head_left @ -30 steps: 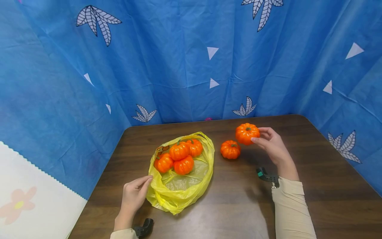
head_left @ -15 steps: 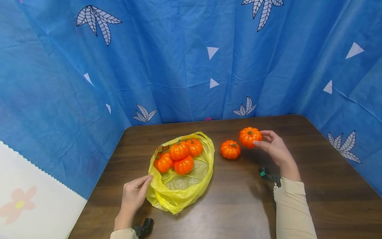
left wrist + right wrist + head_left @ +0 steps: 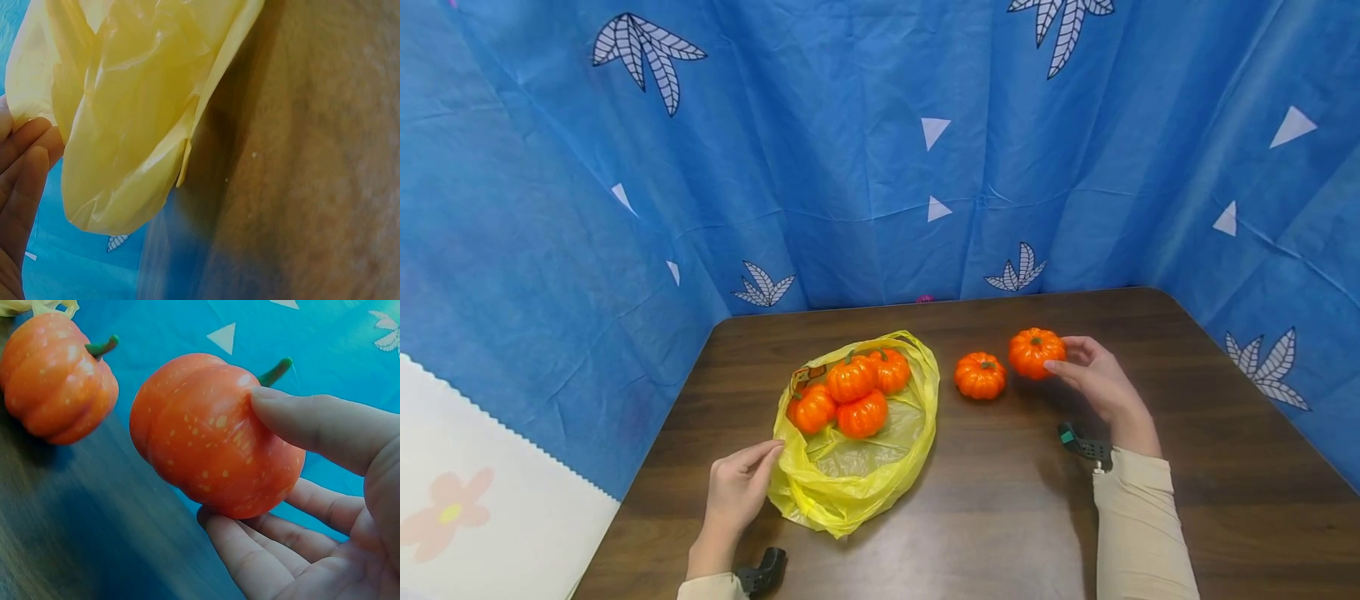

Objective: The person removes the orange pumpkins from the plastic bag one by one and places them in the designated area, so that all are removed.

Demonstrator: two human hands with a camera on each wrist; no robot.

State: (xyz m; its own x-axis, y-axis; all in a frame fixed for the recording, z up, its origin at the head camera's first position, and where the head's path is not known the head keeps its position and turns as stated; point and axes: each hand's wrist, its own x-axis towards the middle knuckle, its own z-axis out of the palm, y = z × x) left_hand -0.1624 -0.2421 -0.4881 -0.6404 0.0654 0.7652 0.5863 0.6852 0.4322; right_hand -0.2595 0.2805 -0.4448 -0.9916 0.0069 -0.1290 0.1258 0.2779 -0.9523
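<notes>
My right hand [image 3: 1097, 379] grips a small orange pumpkin [image 3: 212, 437] with a green stem, thumb on its near side and fingers curled beneath. Just left of it a second pumpkin [image 3: 980, 376] sits on the table. Several more pumpkins [image 3: 850, 379] lie together inside an open yellow plastic bag [image 3: 850, 492], toward its back left. At the bag's left rim my left hand [image 3: 737, 487] pinches the plastic between thumb and fingers. In the left wrist view the bag [image 3: 137, 137] fills much of the upper left, hiding what lies inside.
Everything stands on a dark brown wooden table [image 3: 992, 517]. A blue curtain [image 3: 865, 150] with leaf and triangle prints hangs behind and at the sides. A white cloth [image 3: 482, 483] with a flower print lies at the lower left.
My right hand has moved right and down toward the table with the pumpkin in it, a little farther from the bag. The left hand and the bag have stayed in place.
</notes>
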